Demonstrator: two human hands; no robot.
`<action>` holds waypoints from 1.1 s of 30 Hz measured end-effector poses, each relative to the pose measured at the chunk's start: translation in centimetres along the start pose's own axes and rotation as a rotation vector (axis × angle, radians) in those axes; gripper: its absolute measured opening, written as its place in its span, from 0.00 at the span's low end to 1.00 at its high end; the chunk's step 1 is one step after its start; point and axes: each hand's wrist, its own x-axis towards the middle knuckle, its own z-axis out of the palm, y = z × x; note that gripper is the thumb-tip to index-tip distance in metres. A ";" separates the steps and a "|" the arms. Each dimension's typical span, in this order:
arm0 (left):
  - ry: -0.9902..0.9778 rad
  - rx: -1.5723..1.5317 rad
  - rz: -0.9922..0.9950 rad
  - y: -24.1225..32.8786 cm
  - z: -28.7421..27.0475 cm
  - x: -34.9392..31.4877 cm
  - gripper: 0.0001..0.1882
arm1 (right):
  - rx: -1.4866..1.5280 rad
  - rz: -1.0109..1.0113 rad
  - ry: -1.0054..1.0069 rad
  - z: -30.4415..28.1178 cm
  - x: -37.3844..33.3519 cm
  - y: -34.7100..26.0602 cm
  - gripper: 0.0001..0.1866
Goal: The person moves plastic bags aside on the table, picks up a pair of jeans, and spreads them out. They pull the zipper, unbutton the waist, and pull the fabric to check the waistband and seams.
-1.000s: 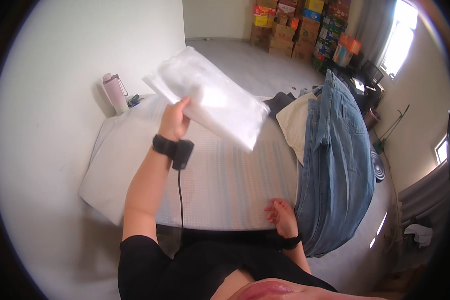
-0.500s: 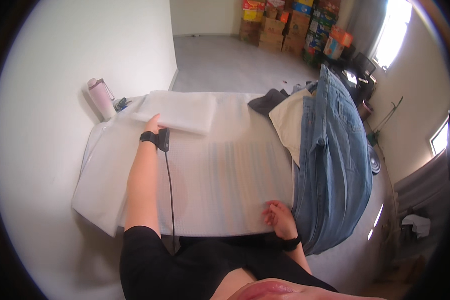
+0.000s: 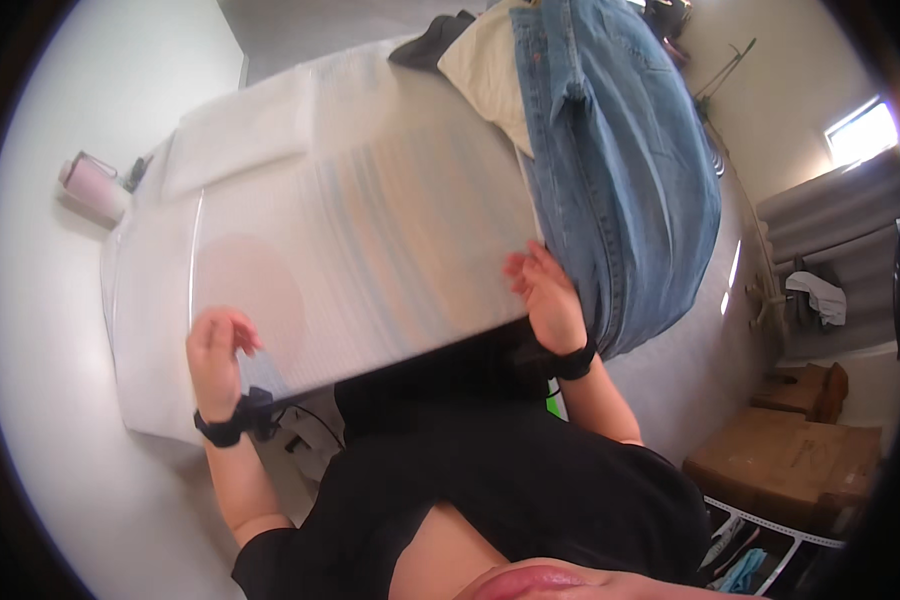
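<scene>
My left hand (image 3: 220, 345) hovers over the near left part of the table with its fingers loosely bent and nothing in them. By the near right edge, my right hand (image 3: 550, 295) is open beside a pile of blue jeans (image 3: 630, 150), fingers apart and empty; whether it touches the table cover is hard to tell. A whitish, see-through cover (image 3: 410, 230) lies over the table, with faint coloured stripes showing through. At the far left lies a folded white plastic sheet (image 3: 240, 140), away from both hands.
A pink bottle (image 3: 95, 190) stands at the far left by the wall. Beyond the jeans' left side are a cream cloth (image 3: 485, 70) and a dark grey cloth (image 3: 430, 42). Cardboard boxes (image 3: 785, 460) and a rack with clothes (image 3: 740, 565) are at the lower right.
My left hand has left the folded sheet and come back toward me to the near left. The view has turned to the right and downward. My right hand stays near the jeans.
</scene>
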 end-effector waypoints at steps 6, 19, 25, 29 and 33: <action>0.004 0.038 -0.208 -5.2 1.8 -8.0 0.09 | -0.185 -0.084 0.028 -1.3 -0.7 -1.7 0.28; 0.164 1.106 0.257 -6.2 0.5 -2.6 0.13 | -0.462 -0.208 0.003 -2.4 -0.2 -1.6 0.29; 0.103 0.996 0.238 -5.7 -1.6 -2.9 0.12 | -1.036 -0.474 0.016 -2.6 -0.7 -0.2 0.20; 0.330 1.005 0.131 -3.9 -8.6 -2.7 0.11 | -1.427 -0.710 -0.180 0.1 -1.8 -0.1 0.17; 0.459 0.960 -0.248 -3.3 -20.0 -2.6 0.13 | -1.405 -0.704 -0.210 0.4 -1.9 0.4 0.19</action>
